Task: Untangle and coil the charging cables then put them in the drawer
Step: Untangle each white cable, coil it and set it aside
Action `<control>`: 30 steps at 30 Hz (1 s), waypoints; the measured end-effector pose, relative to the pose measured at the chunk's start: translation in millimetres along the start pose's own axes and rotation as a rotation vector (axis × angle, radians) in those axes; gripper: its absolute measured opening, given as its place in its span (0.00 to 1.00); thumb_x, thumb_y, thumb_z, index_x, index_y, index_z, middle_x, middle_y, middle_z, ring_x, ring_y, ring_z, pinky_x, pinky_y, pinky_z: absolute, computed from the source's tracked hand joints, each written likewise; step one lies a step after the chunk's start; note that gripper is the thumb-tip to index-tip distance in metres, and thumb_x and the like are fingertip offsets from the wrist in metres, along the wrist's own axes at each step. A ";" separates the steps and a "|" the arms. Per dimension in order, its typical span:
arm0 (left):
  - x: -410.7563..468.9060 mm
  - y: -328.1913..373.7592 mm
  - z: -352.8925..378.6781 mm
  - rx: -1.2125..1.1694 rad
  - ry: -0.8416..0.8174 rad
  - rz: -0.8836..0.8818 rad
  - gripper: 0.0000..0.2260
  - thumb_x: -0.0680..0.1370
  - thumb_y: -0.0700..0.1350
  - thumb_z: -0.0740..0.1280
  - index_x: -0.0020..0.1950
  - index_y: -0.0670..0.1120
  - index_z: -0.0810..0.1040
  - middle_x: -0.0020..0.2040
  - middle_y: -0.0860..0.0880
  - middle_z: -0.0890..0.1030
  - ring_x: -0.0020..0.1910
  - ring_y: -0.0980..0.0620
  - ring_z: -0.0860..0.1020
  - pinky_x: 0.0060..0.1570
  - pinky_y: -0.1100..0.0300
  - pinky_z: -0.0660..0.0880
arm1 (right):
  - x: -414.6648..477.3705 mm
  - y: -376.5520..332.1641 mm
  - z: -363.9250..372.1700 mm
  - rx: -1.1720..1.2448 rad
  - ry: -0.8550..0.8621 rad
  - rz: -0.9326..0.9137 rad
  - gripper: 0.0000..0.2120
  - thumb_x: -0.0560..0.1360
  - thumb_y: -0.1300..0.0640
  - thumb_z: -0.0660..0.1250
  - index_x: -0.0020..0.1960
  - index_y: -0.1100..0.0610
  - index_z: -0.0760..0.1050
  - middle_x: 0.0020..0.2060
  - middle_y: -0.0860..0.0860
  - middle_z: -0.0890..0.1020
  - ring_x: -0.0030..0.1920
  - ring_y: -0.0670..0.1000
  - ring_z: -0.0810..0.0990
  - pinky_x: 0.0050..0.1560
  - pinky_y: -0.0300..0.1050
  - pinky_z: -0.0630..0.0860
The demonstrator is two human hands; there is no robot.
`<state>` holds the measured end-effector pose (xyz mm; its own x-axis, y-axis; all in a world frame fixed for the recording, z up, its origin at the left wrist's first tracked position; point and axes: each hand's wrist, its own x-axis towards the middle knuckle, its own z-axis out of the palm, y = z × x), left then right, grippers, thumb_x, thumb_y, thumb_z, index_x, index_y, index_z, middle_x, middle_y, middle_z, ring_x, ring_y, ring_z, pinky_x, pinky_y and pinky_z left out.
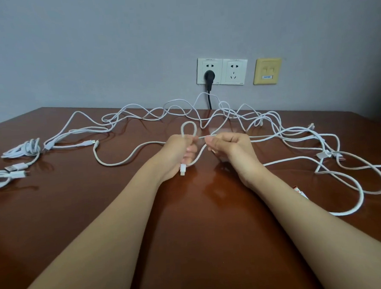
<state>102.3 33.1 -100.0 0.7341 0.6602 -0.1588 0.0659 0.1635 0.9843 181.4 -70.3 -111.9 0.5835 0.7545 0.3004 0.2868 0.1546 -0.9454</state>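
Several white charging cables lie tangled across the brown table. My left hand grips one white cable, folded into a small loop that stands above my fist, with its white plug hanging below my fingers. My right hand pinches the same cable just to the right of the loop. From there the cable runs off right into the tangle. Two coiled white cables lie at the far left, one bundle and another at the table's edge.
On the grey wall are two white sockets, one with a black plug whose cord drops behind the table, and a yellow data outlet. A large loose cable loop lies at the right. No drawer is in view.
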 end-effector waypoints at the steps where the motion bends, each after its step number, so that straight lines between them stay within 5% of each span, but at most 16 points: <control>1: -2.1 0.2 3.6 0.140 -0.029 0.002 0.15 0.82 0.37 0.50 0.37 0.45 0.68 0.16 0.54 0.60 0.13 0.60 0.56 0.15 0.71 0.51 | 0.2 0.1 0.3 -0.019 0.022 -0.019 0.09 0.72 0.57 0.71 0.35 0.60 0.79 0.20 0.45 0.69 0.23 0.42 0.65 0.29 0.31 0.60; 6: -13.1 0.2 2.4 0.190 -0.262 0.058 0.13 0.79 0.39 0.51 0.35 0.46 0.66 0.27 0.50 0.60 0.20 0.60 0.55 0.21 0.69 0.49 | 4.0 1.2 2.4 -0.075 0.176 -0.102 0.08 0.67 0.62 0.75 0.32 0.55 0.77 0.19 0.41 0.71 0.23 0.41 0.67 0.29 0.31 0.64; 9: -12.9 2.4 0.0 0.145 -0.395 0.034 0.13 0.79 0.44 0.51 0.38 0.43 0.69 0.24 0.51 0.67 0.20 0.60 0.58 0.22 0.67 0.47 | 3.7 2.0 1.4 -0.082 0.190 -0.144 0.09 0.67 0.62 0.74 0.32 0.54 0.76 0.23 0.45 0.75 0.25 0.41 0.70 0.31 0.33 0.67; 13: -12.2 2.1 -3.0 0.167 -0.465 0.003 0.15 0.78 0.46 0.50 0.40 0.40 0.72 0.27 0.48 0.74 0.21 0.59 0.60 0.21 0.67 0.50 | 1.7 -0.3 2.5 -0.233 0.202 -0.252 0.09 0.69 0.64 0.72 0.35 0.55 0.75 0.36 0.49 0.74 0.28 0.36 0.72 0.34 0.27 0.65; 18: -13.9 3.9 -8.0 0.154 -0.529 -0.008 0.13 0.76 0.42 0.46 0.42 0.42 0.69 0.31 0.48 0.67 0.27 0.56 0.59 0.23 0.67 0.55 | 1.3 1.4 0.6 -0.299 0.135 -0.228 0.11 0.73 0.61 0.69 0.35 0.51 0.72 0.20 0.45 0.73 0.23 0.41 0.71 0.30 0.32 0.64; 25: -13.3 2.6 -6.1 0.087 -0.536 -0.050 0.13 0.73 0.32 0.47 0.41 0.46 0.66 0.32 0.51 0.70 0.25 0.57 0.65 0.30 0.63 0.66 | -0.9 -6.5 2.1 -0.331 0.122 -0.264 0.11 0.71 0.64 0.69 0.37 0.50 0.74 0.28 0.48 0.77 0.27 0.41 0.72 0.31 0.29 0.66; 28: -14.2 1.7 -3.8 0.022 -0.518 -0.056 0.14 0.73 0.31 0.47 0.42 0.43 0.69 0.31 0.49 0.70 0.23 0.56 0.69 0.47 0.56 0.74 | -0.5 -5.1 1.9 -0.331 0.125 -0.228 0.13 0.72 0.63 0.70 0.34 0.48 0.74 0.27 0.50 0.78 0.27 0.42 0.72 0.28 0.31 0.69; 30: -15.9 1.0 -1.6 0.016 -0.488 -0.056 0.13 0.73 0.32 0.47 0.41 0.42 0.69 0.31 0.49 0.69 0.22 0.56 0.70 0.49 0.55 0.76 | 0.6 -4.1 2.2 -0.329 0.125 -0.212 0.13 0.73 0.62 0.69 0.34 0.47 0.74 0.28 0.50 0.78 0.27 0.42 0.72 0.29 0.32 0.69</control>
<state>89.6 23.9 -96.7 0.9600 0.2292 -0.1609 0.1219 0.1752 0.9769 178.9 -69.1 -108.1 0.5671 0.6416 0.5166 0.6266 0.0711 -0.7761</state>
